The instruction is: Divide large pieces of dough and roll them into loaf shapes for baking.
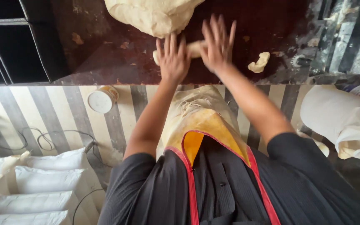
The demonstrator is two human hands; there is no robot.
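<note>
- Nearest, an apron [205, 125] hangs against the counter's [105, 54] near edge, flour-dusted.
- Both hands flat, fingers spread wide, nothing clasped: left hand [172, 58] and right hand [216, 43] press palms-down, side by side, likely so the weight rolls rather than squeezes.
- The dough roll [193, 49] lies under and between the palms, crosswise near the counter's near edge.
- A small scrap [259, 63] sits apart to the right.
- Farthest, the big dough mass [153, 14] rests at the far edge, just beyond the fingertips.

A short, pale cream roll of soft dough [193, 48] lies crosswise on the dark worktop at upper centre of the frame, mostly covered by two flat hands.
</note>
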